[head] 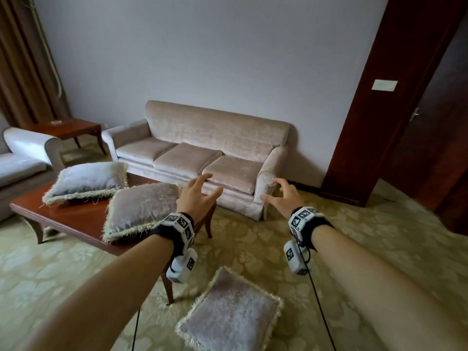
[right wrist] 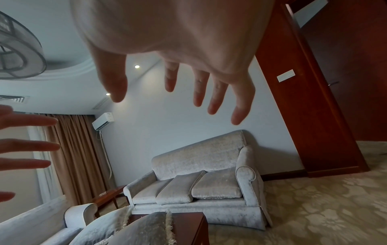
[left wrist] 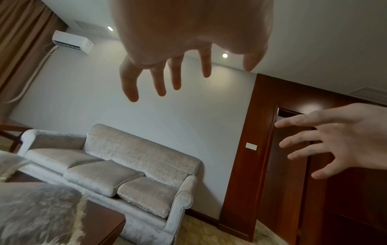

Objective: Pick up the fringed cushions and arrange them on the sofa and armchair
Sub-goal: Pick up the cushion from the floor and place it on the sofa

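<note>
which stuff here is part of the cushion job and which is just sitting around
Part of the job:
- cushion on the carpet
- near cushion on the coffee table
- far cushion on the coffee table
- sofa
- armchair
- left hand and right hand, both empty, fingers spread

Just lying about:
- coffee table
- side table
- curtain
- wooden door

Dim, soft light; wide-angle bending at edges, slight blur.

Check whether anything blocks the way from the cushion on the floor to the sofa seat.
Nothing visible does. The floor cushion lies on open carpet right of the coffee table; the sofa seats are bare. Both hands, left hand and right hand, hold nothing.
</note>
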Demonstrator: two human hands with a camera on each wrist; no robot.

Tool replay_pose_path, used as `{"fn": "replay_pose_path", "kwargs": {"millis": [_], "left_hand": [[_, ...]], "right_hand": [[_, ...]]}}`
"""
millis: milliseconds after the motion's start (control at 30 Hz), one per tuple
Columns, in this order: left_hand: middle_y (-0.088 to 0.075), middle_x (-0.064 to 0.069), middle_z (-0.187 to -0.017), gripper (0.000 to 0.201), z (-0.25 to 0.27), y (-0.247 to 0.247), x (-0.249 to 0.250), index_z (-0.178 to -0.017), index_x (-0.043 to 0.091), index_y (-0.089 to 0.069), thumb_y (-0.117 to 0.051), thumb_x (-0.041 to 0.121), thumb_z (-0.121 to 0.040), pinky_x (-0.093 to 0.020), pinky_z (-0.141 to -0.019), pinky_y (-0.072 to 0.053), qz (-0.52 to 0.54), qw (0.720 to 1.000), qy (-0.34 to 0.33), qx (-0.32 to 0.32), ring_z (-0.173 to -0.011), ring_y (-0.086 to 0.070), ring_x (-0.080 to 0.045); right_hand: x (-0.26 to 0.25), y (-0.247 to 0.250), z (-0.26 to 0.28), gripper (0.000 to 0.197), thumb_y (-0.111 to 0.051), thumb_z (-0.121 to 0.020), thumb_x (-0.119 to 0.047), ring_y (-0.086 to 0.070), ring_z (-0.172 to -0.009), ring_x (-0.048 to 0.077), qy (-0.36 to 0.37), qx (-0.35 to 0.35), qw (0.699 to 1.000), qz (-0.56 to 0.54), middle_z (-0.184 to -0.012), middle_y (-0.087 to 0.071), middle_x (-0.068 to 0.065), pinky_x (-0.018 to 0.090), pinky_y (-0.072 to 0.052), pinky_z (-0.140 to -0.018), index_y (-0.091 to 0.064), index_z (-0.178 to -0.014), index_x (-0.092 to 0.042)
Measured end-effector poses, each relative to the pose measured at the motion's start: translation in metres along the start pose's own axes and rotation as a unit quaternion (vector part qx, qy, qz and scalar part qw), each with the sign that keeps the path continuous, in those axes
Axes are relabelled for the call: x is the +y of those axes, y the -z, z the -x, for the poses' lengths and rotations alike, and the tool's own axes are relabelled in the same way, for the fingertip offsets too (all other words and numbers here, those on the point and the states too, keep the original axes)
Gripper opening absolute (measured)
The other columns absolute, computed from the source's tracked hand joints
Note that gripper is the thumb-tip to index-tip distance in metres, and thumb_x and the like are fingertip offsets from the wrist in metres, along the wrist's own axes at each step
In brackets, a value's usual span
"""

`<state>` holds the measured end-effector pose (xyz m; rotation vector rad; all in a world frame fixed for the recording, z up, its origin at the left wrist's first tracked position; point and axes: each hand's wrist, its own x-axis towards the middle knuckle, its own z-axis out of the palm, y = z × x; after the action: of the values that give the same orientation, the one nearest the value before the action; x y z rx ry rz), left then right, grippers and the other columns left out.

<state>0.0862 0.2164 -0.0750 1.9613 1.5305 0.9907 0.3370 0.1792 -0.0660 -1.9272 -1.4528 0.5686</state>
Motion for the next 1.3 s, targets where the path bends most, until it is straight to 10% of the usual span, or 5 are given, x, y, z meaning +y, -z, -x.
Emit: {"fn": "replay_pose_path", "kwargs": {"millis": [800,1300], "left_hand": [[-0.048,-0.008,-0.139,0.073,-0.246,-0.202,-0.129,-0.139,0.038,-0.043,-0.051,0.073,-0.075,-0.051,-0.105,-0.038,-0.036,0.979,0.187,-0.079,-0.125,-0.048,-0.030],[-0.050,-0.007,-0.137,0.076,-0.188,-0.399,-0.270,-0.134,0.040,-0.043,-0.043,0.080,-0.069,-0.053,-0.099,-0.044,-0.101,0.888,0.403,-0.197,-0.120,-0.052,-0.031]], "right_hand": [[0.148,-0.097,-0.323,0.063,-0.072,-0.080,-0.051,-0.046,-0.122,0.026,-0.103,-0.153,0.983,-0.008,-0.136,-0.043,0.006,0.043,-0.042,-0.101,-0.044,-0.135,-0.035],[0.373,-0.251,-0.321,0.066,-0.075,-0.079,-0.048,-0.050,-0.111,0.026,-0.345,-0.322,0.881,-0.023,-0.132,-0.046,0.007,0.042,-0.045,-0.096,-0.046,-0.135,-0.032]]}}
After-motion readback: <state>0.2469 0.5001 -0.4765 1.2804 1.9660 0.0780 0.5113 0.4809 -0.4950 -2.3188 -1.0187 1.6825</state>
